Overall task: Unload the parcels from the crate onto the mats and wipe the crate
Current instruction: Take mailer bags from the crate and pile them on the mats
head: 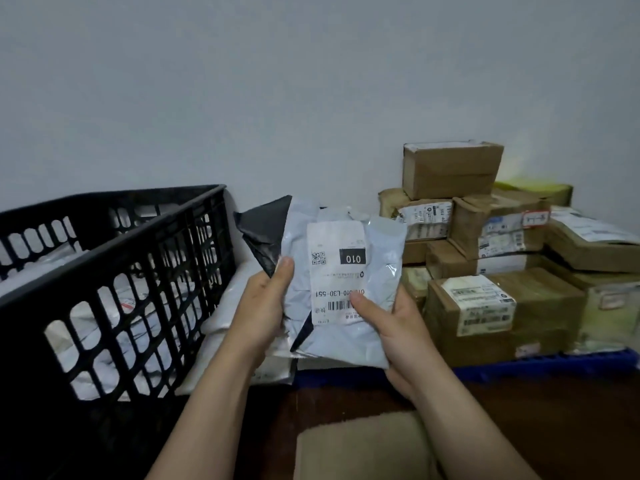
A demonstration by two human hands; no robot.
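I hold a grey plastic mailer parcel [346,258] with a white shipping label reading "010" upright in front of me. My left hand [266,306] grips its left edge, thumb on the front. My right hand [391,323] grips its lower right part, thumb on the label. The black slatted plastic crate [145,258] stands at the left with several white bag parcels inside. A blue mat [519,367] lies at the right under a stack of cardboard box parcels [485,299].
White and black mailer bags [235,306] lie piled between the crate and the boxes, behind my hands. A tan cloth or pad [360,448] lies on the dark floor near the bottom edge. A plain grey wall stands behind everything.
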